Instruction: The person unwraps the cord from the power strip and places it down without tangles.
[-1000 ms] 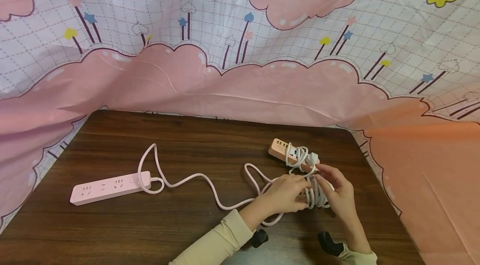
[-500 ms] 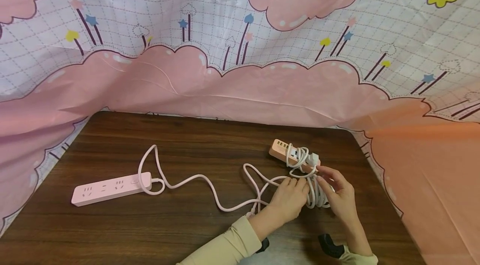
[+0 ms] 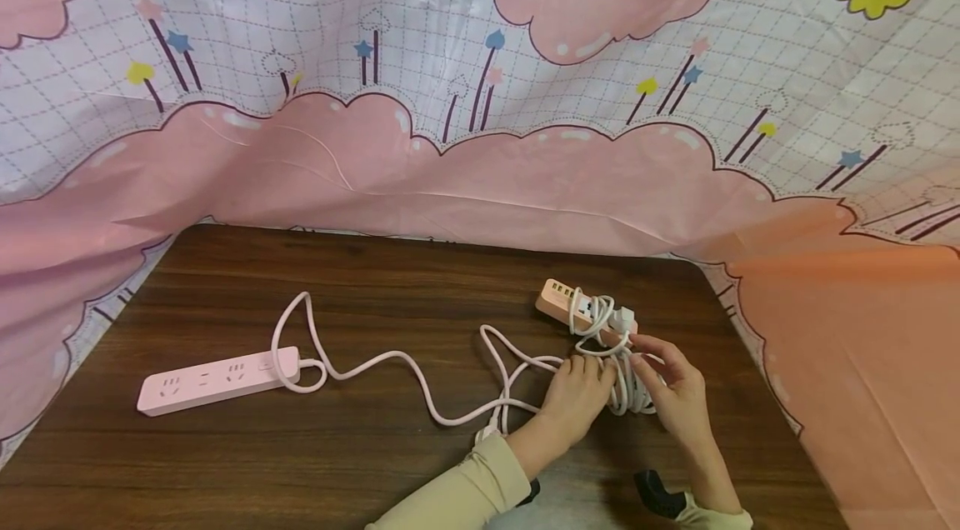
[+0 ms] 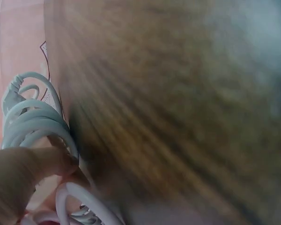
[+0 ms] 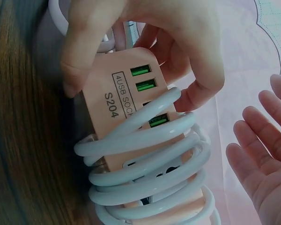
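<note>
My left hand (image 3: 576,403) grips the near end of a peach power strip (image 5: 102,84), with green USB ports and "S204" on it. White cord (image 5: 150,183) is wrapped round its middle in several turns. In the right wrist view the left thumb lies on one side of the strip and the fingers on the other. My right hand (image 5: 260,173) is beside the strip there, fingers spread and holding nothing; in the head view it lies to the right of the coils. The left wrist view shows the cord coils (image 4: 35,124) close by the left thumb.
Just behind, a second peach strip (image 3: 557,302) lies wrapped in white cord, its white plug (image 3: 624,319) on top. A pink power strip (image 3: 198,381) lies at the left; its cord (image 3: 393,356) snakes right to a plug (image 3: 486,432) near the left sleeve. A patterned curtain (image 3: 450,180) hangs behind the table.
My left hand has drawn back slightly from over the coils and closed on the strip's end. The pink cord's front loop has shifted left, and its plug shows beside the sleeve. The right hand barely moves.
</note>
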Tool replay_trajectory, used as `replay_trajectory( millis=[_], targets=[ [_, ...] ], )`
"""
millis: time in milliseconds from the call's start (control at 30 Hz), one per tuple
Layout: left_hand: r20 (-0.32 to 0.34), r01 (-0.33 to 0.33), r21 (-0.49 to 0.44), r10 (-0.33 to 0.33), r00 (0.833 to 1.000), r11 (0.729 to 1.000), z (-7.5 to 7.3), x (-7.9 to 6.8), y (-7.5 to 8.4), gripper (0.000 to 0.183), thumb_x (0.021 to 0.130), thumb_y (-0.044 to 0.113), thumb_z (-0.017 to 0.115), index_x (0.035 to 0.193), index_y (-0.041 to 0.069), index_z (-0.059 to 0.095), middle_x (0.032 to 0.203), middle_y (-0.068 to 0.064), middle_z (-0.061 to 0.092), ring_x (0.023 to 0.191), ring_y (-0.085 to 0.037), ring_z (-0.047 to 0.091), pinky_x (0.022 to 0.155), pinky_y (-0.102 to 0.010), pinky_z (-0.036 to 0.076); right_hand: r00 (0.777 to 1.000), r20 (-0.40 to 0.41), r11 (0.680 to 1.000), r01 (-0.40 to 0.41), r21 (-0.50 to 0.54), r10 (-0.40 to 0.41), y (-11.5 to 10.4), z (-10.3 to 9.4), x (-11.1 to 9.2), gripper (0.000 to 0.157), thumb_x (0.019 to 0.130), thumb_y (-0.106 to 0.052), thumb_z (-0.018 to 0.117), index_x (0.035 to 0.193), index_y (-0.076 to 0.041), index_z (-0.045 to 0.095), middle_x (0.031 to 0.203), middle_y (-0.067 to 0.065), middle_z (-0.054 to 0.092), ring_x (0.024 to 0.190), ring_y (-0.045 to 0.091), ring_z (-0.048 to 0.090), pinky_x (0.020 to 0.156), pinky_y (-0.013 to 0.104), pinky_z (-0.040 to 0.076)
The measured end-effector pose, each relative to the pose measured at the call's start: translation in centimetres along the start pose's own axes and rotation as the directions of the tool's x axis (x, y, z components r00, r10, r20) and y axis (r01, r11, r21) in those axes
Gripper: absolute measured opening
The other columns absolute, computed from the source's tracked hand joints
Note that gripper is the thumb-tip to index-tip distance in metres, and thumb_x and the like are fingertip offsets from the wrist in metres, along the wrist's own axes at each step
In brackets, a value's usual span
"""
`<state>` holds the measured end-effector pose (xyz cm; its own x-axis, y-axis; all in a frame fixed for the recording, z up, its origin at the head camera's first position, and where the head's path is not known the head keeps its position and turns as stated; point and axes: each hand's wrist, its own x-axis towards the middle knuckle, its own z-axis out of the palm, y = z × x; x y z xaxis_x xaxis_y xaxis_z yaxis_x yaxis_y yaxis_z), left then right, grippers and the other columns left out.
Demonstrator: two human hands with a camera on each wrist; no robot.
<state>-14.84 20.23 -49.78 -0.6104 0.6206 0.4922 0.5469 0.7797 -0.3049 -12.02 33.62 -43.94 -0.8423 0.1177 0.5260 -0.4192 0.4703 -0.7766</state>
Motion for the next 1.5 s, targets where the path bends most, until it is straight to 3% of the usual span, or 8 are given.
replay_trajectory(
  millis=[233,467,700,900,1000,1200,1400,1500],
  targets=[
    [0.021,0.055,-0.115,-0.053,0.998,0.992,-0.3,0.0,-0.3,0.078,0.064,0.051,0.077,0.12,0.008,0.045,0.097,-0.001,0.053,0.084,-0.013,0.049,0.068,-0.019,0.043,1.0,0.01,1.0,0.013,0.005,-0.013,0.0,-0.4,0.1,0.027,0.081,0.018,0.059,0.108,0.012,0.061,0.105,-0.009,0.063,0.099,0.003,0.057,0.085,0.012,0.044],
    [0.0,0.128,-0.197,-0.131,0.991,0.972,-0.1,-0.1,-0.1,0.064,0.061,0.053,0.078,0.102,0.011,0.053,0.089,-0.001,0.047,0.081,-0.013,0.044,0.069,-0.02,0.041,1.0,-0.015,0.999,-0.014,0.048,0.014,-0.1,-0.4,0.1,0.025,0.082,0.018,0.058,0.106,0.014,0.06,0.104,-0.004,0.065,0.098,0.005,0.058,0.085,0.013,0.045],
    [0.027,0.1,-0.341,-0.097,0.995,0.935,-0.6,-0.2,-0.9,0.059,0.065,0.054,0.078,0.1,0.013,0.055,0.091,-0.001,0.051,0.083,-0.013,0.05,0.071,-0.02,0.045,1.0,-0.005,1.0,-0.015,0.019,0.015,-0.4,-0.7,0.0,0.027,0.082,0.019,0.057,0.108,0.014,0.059,0.104,0.0,0.064,0.099,0.005,0.058,0.086,0.013,0.044],
    [0.078,0.077,-0.593,-0.038,0.996,0.802,-1.6,-0.7,-3.0,0.056,0.069,0.042,0.08,0.109,0.011,0.058,0.099,-0.001,0.055,0.09,-0.012,0.055,0.069,-0.02,0.048,0.998,-0.023,0.998,-0.061,-0.01,0.061,-1.7,-0.7,-0.1,0.025,0.083,0.018,0.057,0.107,0.016,0.058,0.103,-0.008,0.063,0.093,0.001,0.059,0.08,0.012,0.046],
    [0.077,0.064,-0.681,-0.016,0.997,0.729,-2.0,-1.5,-4.1,0.056,0.069,0.037,0.082,0.113,0.012,0.059,0.099,0.0,0.056,0.087,-0.009,0.054,0.067,-0.017,0.046,0.998,-0.037,0.998,-0.048,-0.035,0.046,-2.2,-0.6,-0.1,0.025,0.083,0.017,0.058,0.107,0.014,0.059,0.103,-0.001,0.064,0.091,0.001,0.059,0.078,0.01,0.046],
    [0.027,0.03,-0.778,-0.015,1.0,0.628,-3.0,-3.2,-6.4,0.055,0.069,0.034,0.081,0.116,0.011,0.06,0.098,0.001,0.058,0.082,-0.003,0.054,0.068,-0.011,0.043,0.998,-0.028,0.998,0.06,-0.027,-0.061,-2.6,-0.6,0.4,0.028,0.081,0.018,0.059,0.109,0.011,0.06,0.106,0.013,0.062,0.095,0.002,0.058,0.082,0.012,0.045],
    [0.002,0.027,-0.879,-0.053,0.999,0.477,-4.3,-4.4,-9.5,0.052,0.07,0.026,0.083,0.112,0.007,0.06,0.098,-0.003,0.059,0.079,-0.006,0.055,0.066,-0.01,0.043,0.988,0.001,0.987,0.157,-0.014,-0.157,-3.9,-0.1,1.0,0.031,0.079,0.022,0.058,0.108,0.014,0.059,0.107,0.018,0.06,0.099,0.005,0.057,0.086,0.014,0.045],
    [-0.049,-0.007,-0.903,-0.086,0.995,0.43,-4.8,-5.0,-11.2,0.051,0.068,0.023,0.085,0.109,0.004,0.061,0.097,-0.005,0.061,0.081,-0.009,0.056,0.067,-0.013,0.045,0.986,0.003,0.986,0.169,-0.005,-0.169,-4.7,0.2,1.3,0.03,0.079,0.023,0.058,0.107,0.015,0.059,0.107,0.018,0.06,0.1,0.007,0.057,0.087,0.015,0.045]
  ],
)
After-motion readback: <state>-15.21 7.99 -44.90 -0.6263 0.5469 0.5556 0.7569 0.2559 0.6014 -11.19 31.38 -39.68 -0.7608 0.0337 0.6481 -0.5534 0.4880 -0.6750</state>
